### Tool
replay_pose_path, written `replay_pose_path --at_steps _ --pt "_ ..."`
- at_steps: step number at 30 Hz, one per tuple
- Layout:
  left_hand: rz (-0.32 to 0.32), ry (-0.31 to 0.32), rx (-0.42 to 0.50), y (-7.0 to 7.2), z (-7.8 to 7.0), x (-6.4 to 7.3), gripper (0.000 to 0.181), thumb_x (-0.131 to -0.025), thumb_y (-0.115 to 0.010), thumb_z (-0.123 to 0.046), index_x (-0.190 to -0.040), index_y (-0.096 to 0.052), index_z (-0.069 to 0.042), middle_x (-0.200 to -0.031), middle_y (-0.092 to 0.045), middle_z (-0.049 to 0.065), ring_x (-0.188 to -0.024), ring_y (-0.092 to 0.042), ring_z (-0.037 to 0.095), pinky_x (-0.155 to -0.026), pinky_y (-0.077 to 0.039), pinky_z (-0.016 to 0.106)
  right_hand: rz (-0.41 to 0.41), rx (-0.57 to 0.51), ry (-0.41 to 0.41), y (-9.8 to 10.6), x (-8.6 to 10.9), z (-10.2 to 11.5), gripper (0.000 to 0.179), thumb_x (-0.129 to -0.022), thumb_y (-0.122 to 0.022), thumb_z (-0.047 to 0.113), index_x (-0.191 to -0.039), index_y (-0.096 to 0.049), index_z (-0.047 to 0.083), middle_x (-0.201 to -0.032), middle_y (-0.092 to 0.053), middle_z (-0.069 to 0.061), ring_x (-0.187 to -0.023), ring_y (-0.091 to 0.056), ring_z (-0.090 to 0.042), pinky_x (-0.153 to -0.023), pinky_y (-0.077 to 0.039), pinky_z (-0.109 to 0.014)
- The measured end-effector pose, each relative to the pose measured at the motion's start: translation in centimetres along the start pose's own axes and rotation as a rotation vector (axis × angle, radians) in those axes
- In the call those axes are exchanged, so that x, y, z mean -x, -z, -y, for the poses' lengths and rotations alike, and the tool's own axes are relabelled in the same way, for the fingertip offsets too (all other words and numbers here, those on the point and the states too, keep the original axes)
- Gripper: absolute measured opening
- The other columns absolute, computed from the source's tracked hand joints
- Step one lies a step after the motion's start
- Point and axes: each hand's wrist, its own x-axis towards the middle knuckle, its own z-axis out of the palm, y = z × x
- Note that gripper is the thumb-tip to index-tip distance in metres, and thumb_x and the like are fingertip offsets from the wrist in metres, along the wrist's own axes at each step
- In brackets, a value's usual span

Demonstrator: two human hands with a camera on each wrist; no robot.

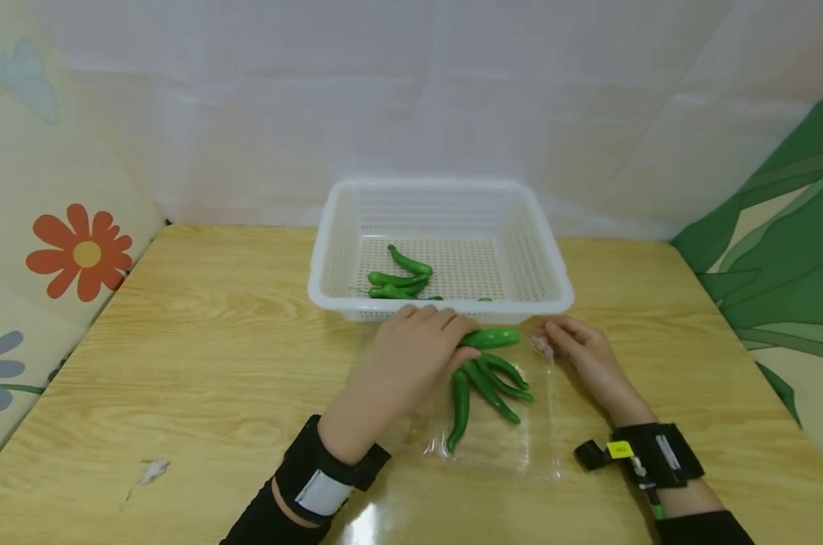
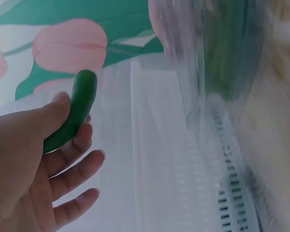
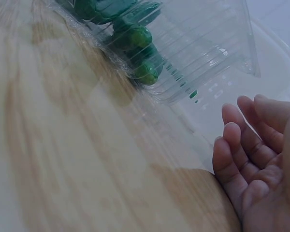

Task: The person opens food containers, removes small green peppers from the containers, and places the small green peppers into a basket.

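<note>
My left hand (image 1: 414,352) pinches a green chili pepper (image 2: 79,108) between thumb and index finger, its other fingers spread loosely. In the head view that pepper points right, just in front of the basket and over the mouth of a clear plastic bag (image 1: 537,446). Several green chili peppers (image 1: 486,386) lie inside the bag, their upper ends partly hidden by my left hand. At the bag's upper right corner is my right hand (image 1: 584,359). Its fingers (image 3: 227,154) are loosely bent with nothing between them, close beside the bag's edge in the right wrist view.
A white plastic basket (image 1: 564,291) with a perforated bottom stands behind the bag. Several more green chili peppers (image 1: 397,280) lie in it, mostly at its left front. The wooden table (image 1: 213,341) meets a white cloth (image 1: 411,113) at the back, with flower-patterned panels at both sides.
</note>
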Motion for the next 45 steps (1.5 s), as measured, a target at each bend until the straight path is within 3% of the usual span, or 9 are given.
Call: replay_pose_path --at_steps 6,10,19,25,30,36,39,45 --pt "-0.097 0.102 0.071 0.3 2.3 0.5 0.036 -0.100 -0.060 -0.025 -0.132 -0.058 -0.008 -0.112 -0.063 0.007 -0.098 -0.064 0.022 -0.081 -0.053 0.033 -0.006 0.026 0.016 -0.2 0.2 0.1 0.043 -0.105 -0.052 0.023 -0.121 -0.058 -0.016 -0.090 -0.066 0.009 -0.087 -0.060 -0.002 -0.079 -0.049 -0.012" --pt "-0.099 0.165 0.081 0.4 3.5 0.7 0.038 -0.099 -0.062 -0.020 -0.134 -0.057 -0.009 -0.113 -0.060 0.007 -0.093 -0.063 0.021 -0.078 -0.053 0.032 -0.007 0.016 0.022 -0.1 0.4 0.1 0.039 -0.105 -0.051 0.022 -0.119 -0.060 -0.014 -0.090 -0.066 0.009 -0.086 -0.060 -0.001 -0.078 -0.049 -0.012" --pt "-0.103 0.265 0.088 1.2 6.2 1.7 0.027 -0.094 -0.069 -0.020 -0.120 -0.067 -0.012 -0.107 -0.061 0.005 -0.091 -0.061 0.023 -0.074 -0.051 0.035 -0.003 -0.024 0.011 -0.1 0.2 0.2 0.035 -0.104 -0.053 0.023 -0.117 -0.063 -0.008 -0.090 -0.067 0.009 -0.084 -0.061 -0.002 -0.077 -0.051 -0.013" --pt "-0.142 0.342 0.077 1.5 7.8 2.4 0.028 -0.094 -0.069 -0.017 -0.121 -0.067 -0.009 -0.108 -0.062 0.009 -0.088 -0.061 0.025 -0.070 -0.051 0.036 0.004 -0.038 0.009 -0.2 0.2 0.2 0.031 -0.104 -0.053 0.022 -0.116 -0.065 -0.005 -0.091 -0.068 0.008 -0.085 -0.061 -0.002 -0.077 -0.051 -0.013" --pt "-0.186 0.448 0.097 1.9 8.7 3.1 0.029 -0.095 -0.067 -0.014 -0.123 -0.067 -0.008 -0.107 -0.062 0.012 -0.083 -0.060 0.028 -0.065 -0.051 0.038 -0.013 0.035 0.014 -0.1 0.5 0.3 0.041 -0.105 -0.052 0.024 -0.121 -0.059 -0.013 -0.090 -0.067 0.010 -0.086 -0.060 -0.001 -0.079 -0.049 -0.011" --pt "-0.223 0.486 0.138 1.7 9.0 3.3 0.030 -0.094 -0.070 -0.015 -0.122 -0.067 -0.006 -0.105 -0.066 0.012 -0.081 -0.062 0.027 -0.065 -0.053 0.038 -0.029 0.129 -0.004 0.2 0.7 0.0 0.044 -0.105 -0.050 0.026 -0.124 -0.059 -0.013 -0.092 -0.066 0.015 -0.090 -0.058 0.003 -0.080 -0.046 -0.009" --pt "-0.210 0.518 0.113 1.6 9.0 3.2 0.029 -0.094 -0.070 -0.015 -0.121 -0.068 -0.006 -0.105 -0.068 0.012 -0.082 -0.063 0.028 -0.066 -0.053 0.039 -0.025 0.112 -0.012 0.2 0.7 0.0 0.045 -0.105 -0.050 0.026 -0.125 -0.058 -0.013 -0.093 -0.066 0.015 -0.091 -0.058 0.003 -0.081 -0.046 -0.008" --pt "-0.077 0.593 0.075 1.3 9.2 3.3 0.030 -0.095 -0.067 -0.015 -0.124 -0.068 -0.007 -0.109 -0.068 0.012 -0.089 -0.065 0.030 -0.069 -0.055 0.041 -0.022 0.091 -0.008 -0.1 0.4 0.0 0.046 -0.105 -0.051 0.026 -0.125 -0.057 -0.015 -0.094 -0.067 0.016 -0.092 -0.059 0.004 -0.081 -0.046 -0.008"
